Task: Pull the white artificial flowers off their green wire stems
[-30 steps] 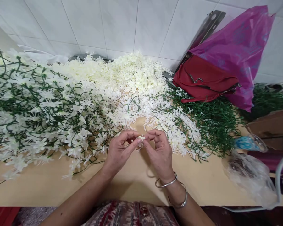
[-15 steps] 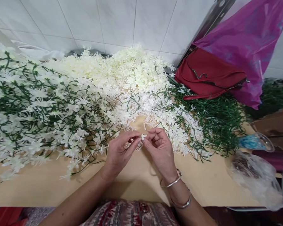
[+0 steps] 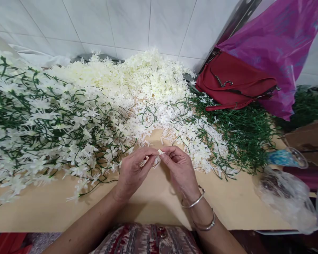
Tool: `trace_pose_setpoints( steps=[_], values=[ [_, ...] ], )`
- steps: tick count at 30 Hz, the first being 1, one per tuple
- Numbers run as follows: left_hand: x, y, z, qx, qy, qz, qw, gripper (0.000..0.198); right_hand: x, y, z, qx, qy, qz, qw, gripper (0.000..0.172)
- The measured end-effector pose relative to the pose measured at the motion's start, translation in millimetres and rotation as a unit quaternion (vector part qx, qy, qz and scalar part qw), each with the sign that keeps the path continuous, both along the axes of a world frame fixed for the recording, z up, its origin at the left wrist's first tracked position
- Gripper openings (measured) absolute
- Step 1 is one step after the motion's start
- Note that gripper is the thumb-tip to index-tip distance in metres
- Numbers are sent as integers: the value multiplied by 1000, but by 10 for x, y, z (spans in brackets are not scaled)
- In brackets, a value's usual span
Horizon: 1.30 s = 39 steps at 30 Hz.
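A small white artificial flower [image 3: 160, 152] is pinched between the fingertips of both hands, above the near part of the table. My left hand [image 3: 135, 171] is closed on it from the left, thumb and index finger together. From the other side my right hand [image 3: 178, 169] grips it too, its fingers curled. The fingers cover much of the flower. Just beyond the hands lie loose white petals and stamens [image 3: 172, 113]. To the left spreads a big heap of white flowers on green stems [image 3: 55, 123]. Cream blossoms [image 3: 148, 74] are piled behind.
Green plastic stems [image 3: 243, 137] lie to the right, with a red handbag [image 3: 233, 81] resting on them. A purple plastic bag [image 3: 283, 53] stands behind it. At the right are a clear plastic bag [image 3: 288, 197], a blue-patterned cup [image 3: 284, 157] and cardboard [image 3: 310, 137]. A tiled wall [image 3: 129, 24] closes the back.
My right fingers have closed in further over the flower, so less of it shows. My left hand has hardly moved.
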State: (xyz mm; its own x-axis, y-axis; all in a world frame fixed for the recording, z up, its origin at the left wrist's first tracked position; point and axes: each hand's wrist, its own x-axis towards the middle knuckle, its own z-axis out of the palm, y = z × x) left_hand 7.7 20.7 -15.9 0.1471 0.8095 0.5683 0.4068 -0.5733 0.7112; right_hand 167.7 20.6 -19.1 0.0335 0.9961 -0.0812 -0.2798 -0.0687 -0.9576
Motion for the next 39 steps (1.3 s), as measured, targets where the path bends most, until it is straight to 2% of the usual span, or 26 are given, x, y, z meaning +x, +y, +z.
trace_pose_setpoints(
  steps=[3, 9, 14, 17, 21, 27, 32, 36, 39],
  values=[
    [1, -7, -6, -20, -12, -3, 1000, 19, 2, -3, -40, -2, 4, -10, 1000, 15],
    [49, -25, -6, 19, -12, 1, 1000, 17, -18, -11, -119, -3, 7, -23, 1000, 15],
    [66, -31, 0, -3, -34, 12, 999, 21, 12, -18, -41, 41, -34, -13, 998, 11],
    [60, -30, -20, -18, -62, 29, 997, 21, 108, 8, 15, 85, -43, -67, 993, 10],
    [76, -14, -19, -56, -70, 19, 996, 21, 295, 81, -8, 91, -12, -171, 981, 16],
    [129, 74, 50, -93, 40, -44, 994, 21, 421, 123, -20, 123, -77, -304, 942, 27],
    [304, 240, 71, -51, 178, -54, 981, 20, 385, 112, 24, 121, -100, -332, 930, 28],
    [540, 477, 137, 11, 290, -47, 956, 21, 405, 110, 31, 123, -101, -344, 925, 25],
    [706, 651, 194, 84, 369, -115, 919, 18, 443, 118, 22, 126, -106, -353, 921, 22]
  ],
)
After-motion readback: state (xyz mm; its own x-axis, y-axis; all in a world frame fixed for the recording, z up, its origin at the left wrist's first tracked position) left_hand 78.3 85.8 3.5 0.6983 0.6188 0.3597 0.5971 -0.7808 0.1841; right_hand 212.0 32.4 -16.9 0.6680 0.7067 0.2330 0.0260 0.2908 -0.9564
